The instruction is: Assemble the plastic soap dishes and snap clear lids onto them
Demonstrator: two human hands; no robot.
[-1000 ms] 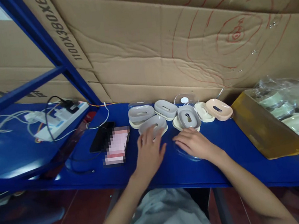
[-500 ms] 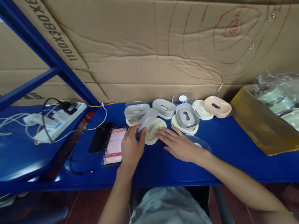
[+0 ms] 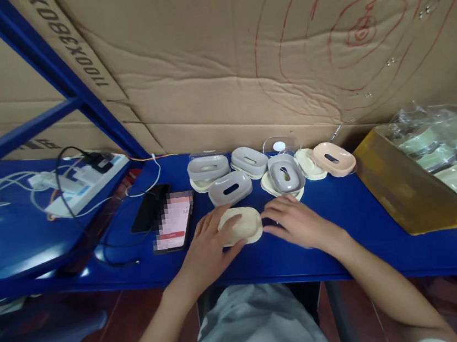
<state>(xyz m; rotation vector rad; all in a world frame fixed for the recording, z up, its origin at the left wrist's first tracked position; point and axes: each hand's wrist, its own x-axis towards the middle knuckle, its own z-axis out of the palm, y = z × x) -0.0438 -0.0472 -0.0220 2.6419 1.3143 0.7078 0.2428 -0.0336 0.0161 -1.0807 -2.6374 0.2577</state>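
Note:
A cream oval dish (image 3: 247,225) lies on the blue table between my hands. My left hand (image 3: 212,238) is over its left end with the fingers apart. My right hand (image 3: 293,219) is beside its right end, fingers bent and slightly spread, holding nothing that I can see. Just beyond the dish sits a grey oval dish (image 3: 220,196) with a slot. Behind it stand another grey dish (image 3: 199,170) and a third grey dish (image 3: 245,155), both over cream pieces. To the right are a grey dish on cream pieces (image 3: 270,188) and a peach dish (image 3: 346,163).
A phone with a lit screen (image 3: 177,213) and a dark phone (image 3: 145,217) lie at the left. Farther left is a white power strip (image 3: 107,180) with cables. A yellow-brown box (image 3: 393,195) of wrapped dishes stands at the right. Cardboard (image 3: 198,58) rises behind the table (image 3: 364,226).
My left hand has let go of the grey dish, which now sits flat. The cream dish is nearer the front edge, and both hands have come nearer with it.

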